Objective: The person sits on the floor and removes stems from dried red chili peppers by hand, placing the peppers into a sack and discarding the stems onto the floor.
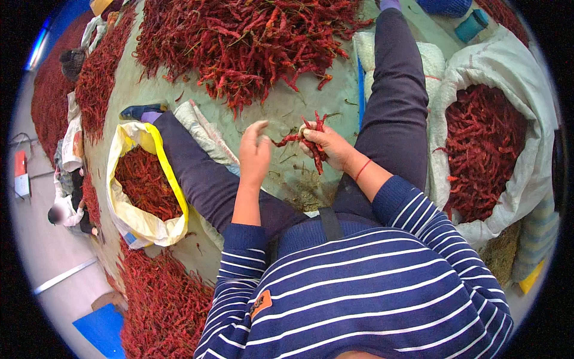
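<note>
Several dried red chili peppers (319,152) are bunched in my right hand (329,142), which is closed around them between thumb and fingers. One wrinkled chili (289,140) sticks out of the bunch towards the left. Its tip ends right beside my left hand (255,150); whether they touch is unclear. The left hand is raised, thumb and forefinger apart, with nothing visible between them. Below both hands, loose chili stems (287,157) lie scattered on a pale green ground sheet (278,110) between my outstretched legs. A large heap of red chilies (251,45) rises ahead.
A white woven sack (493,58) of chilies stands at my right; a yellow-edged sack (157,139) of chilies is beside my left leg. Another chili heap (161,305) lies at lower left. Further left sits a person (67,211). A teal cylindrical container (471,25) is at upper right.
</note>
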Demonstrator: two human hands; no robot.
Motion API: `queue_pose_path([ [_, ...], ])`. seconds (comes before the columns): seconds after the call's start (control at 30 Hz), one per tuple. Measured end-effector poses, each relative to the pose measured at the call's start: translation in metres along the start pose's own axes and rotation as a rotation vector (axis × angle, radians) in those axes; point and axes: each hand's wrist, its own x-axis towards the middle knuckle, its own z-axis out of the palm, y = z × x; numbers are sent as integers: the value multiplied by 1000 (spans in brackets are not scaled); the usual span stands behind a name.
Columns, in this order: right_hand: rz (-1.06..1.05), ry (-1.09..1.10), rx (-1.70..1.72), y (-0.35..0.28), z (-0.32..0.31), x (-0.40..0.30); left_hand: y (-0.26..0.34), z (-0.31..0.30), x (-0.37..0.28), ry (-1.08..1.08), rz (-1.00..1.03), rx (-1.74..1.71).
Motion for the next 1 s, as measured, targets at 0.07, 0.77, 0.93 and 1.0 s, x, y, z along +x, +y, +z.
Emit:
queue_pose_path([
  [0.07,64,-41,51,2,-3,1,5,2,-7,-119,109,126],
  [0.77,-2,84,-284,2,-2,-3,12,19,-48,-541,-761,-807],
  [0.93,-13,91,-369,4,-2,-1,6,27,-49,-307,-584,-612],
  [1.0,-26,87,-416,9,-4,1,7,28,-40,-119,-481,-577],
])
